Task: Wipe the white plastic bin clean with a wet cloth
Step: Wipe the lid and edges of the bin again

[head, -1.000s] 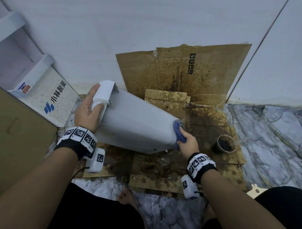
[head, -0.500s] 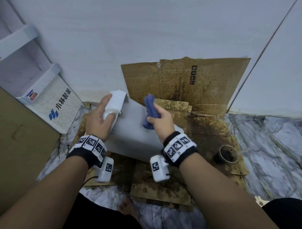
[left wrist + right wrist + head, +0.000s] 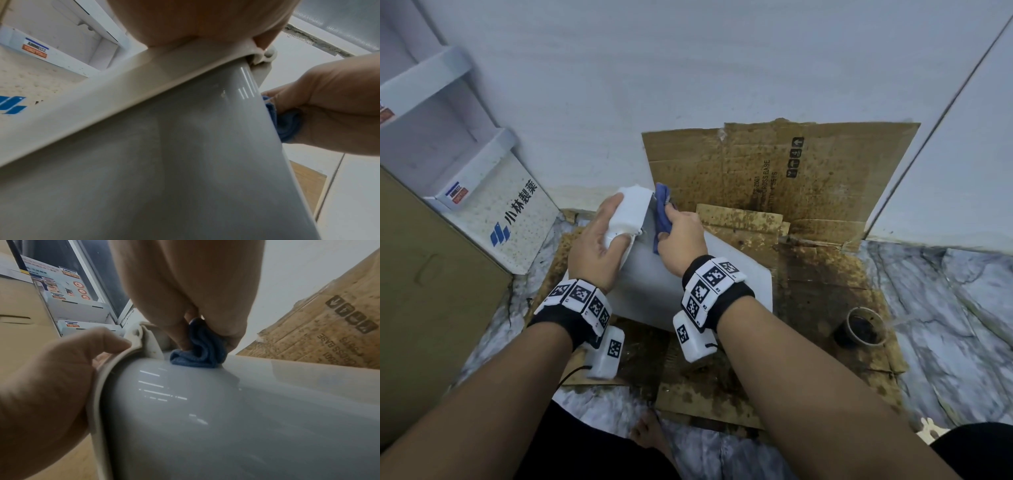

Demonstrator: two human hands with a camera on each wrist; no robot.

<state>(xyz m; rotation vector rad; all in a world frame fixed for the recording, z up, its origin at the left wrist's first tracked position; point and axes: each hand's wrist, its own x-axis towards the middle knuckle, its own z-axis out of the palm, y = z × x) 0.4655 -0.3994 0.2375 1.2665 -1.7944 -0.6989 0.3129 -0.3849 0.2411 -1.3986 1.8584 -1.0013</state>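
Note:
The white plastic bin (image 3: 650,284) lies tilted on its side over stained cardboard, its rim end toward the wall. My left hand (image 3: 599,240) grips the bin's rim and lid (image 3: 628,212), thumb over the edge (image 3: 115,344). My right hand (image 3: 681,236) pinches a bunched blue cloth (image 3: 661,214) and presses it on the bin's upper wall close to the rim hinge (image 3: 200,352). In the left wrist view the bin's glossy wall (image 3: 185,162) fills the picture, with the cloth (image 3: 285,123) at its right edge.
Stained flat cardboard (image 3: 774,178) leans on the wall and covers the floor. A small dark cup (image 3: 864,325) stands at the right on it. A white printed box (image 3: 493,219) and a brown carton (image 3: 421,291) are at the left. My bare foot (image 3: 650,431) is below.
My right hand carried the cloth from the bin's bottom end up along the wall to the rim end. The bin's rim end has swung nearer the wall. The left hand kept its hold.

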